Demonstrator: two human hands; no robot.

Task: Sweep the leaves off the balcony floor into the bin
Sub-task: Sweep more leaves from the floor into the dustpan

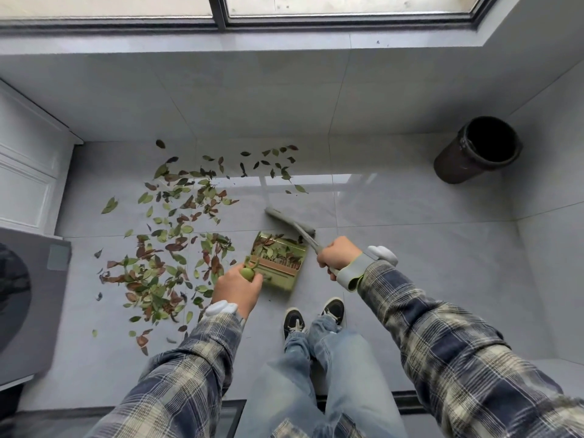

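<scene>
Both fists clamped: my left hand (pixel 237 284) curls round the green dustpan (pixel 281 270) handle, right hand (pixel 338 254) round the broom (pixel 289 220) handle. Leaves (pixel 177 235) mostly scattered left on the floor (pixel 410 248), some in the dustpan. Bin (pixel 477 151) stands far right.

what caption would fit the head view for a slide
Left hand holds a leaf-laden green dustpan, right hand grips a grey broom; many leaves litter the tiled floor, dark bin standing apart.

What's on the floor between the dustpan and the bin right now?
In the head view, only the grey broom head, right beside the dustpan; from there to the bin the tiles are bare.
</scene>
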